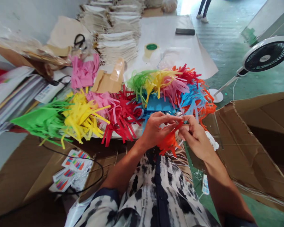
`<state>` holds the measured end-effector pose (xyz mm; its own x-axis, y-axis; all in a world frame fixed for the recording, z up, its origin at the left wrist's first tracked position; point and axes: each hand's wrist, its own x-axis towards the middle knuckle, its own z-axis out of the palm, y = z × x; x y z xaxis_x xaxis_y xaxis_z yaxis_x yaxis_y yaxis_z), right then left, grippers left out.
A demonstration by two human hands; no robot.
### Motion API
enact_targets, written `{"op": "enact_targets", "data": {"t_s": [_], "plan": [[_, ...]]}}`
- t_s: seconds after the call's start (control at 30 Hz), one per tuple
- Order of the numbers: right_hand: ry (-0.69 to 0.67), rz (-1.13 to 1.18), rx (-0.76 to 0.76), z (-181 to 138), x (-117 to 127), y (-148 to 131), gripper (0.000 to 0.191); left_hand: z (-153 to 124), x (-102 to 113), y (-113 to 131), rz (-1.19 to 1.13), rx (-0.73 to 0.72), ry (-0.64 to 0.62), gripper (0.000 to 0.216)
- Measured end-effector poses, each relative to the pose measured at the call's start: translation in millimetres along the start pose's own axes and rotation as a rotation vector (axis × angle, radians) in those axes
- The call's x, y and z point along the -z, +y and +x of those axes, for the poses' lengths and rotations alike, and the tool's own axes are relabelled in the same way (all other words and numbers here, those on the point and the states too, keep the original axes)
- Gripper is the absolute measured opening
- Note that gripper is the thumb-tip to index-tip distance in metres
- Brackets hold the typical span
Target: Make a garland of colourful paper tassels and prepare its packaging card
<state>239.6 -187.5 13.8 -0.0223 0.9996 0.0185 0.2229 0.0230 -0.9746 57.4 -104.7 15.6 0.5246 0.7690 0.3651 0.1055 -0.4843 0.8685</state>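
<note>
Close in front of my body, an orange fringed tassel (169, 142) hangs from my fingers. My left hand (157, 127) pinches its upper edge, with the fingers pointing right. My right hand (195, 134) is closed at the tassel's top right end, the fingertips almost meeting those of the left; any small thing between them is hidden. Just beyond the hands lie blue fringed strips (158, 104). Left of these are red fringe (120, 119), yellow fringe (82, 119) and green fringe (42, 116). Orange fringe (207, 108) hangs at the table's right edge.
Stacks of pale cloth (118, 41), a tape roll (150, 50) and scissors (79, 41) are farther back. A white fan (266, 58) stands right, above an open cardboard box (255, 138). Printed cards (73, 167) lie lower left near a black cable (101, 171).
</note>
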Motion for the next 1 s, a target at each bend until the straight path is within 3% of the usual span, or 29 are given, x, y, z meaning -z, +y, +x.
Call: {"op": "enact_targets", "data": {"t_s": [0.13,0.27,0.53,0.63,0.73,0.8,0.9,1.0], "plan": [[0.001,-0.002,0.003,-4,1,3,0.018,1,0,3,0.041,0.045,-0.041,0.03],[0.008,-0.034,0.006,-7,0,4,0.019,1,-3,5,0.023,0.058,-0.022,0.014],[0.027,-0.016,-0.02,-6,-3,1,0.021,-6,-14,1,0.297,-0.081,0.054,0.014],[0.147,-0.09,0.034,-3,-4,1,0.026,-6,-16,0,0.438,-0.181,0.045,0.015],[0.293,-0.129,0.154,2,-5,4,0.023,-1,-15,-1,0.445,-0.189,0.026,0.018],[0.35,-0.034,0.197,5,-5,8,0.018,7,-15,-3,0.412,-0.136,-0.007,0.019],[0.441,0.211,0.136,12,-6,13,0.013,24,-18,-6,0.432,-0.048,-0.036,0.019],[0.567,0.391,0.066,18,-5,18,0.019,43,-26,-8,0.661,-0.008,-0.045,0.018]]}}
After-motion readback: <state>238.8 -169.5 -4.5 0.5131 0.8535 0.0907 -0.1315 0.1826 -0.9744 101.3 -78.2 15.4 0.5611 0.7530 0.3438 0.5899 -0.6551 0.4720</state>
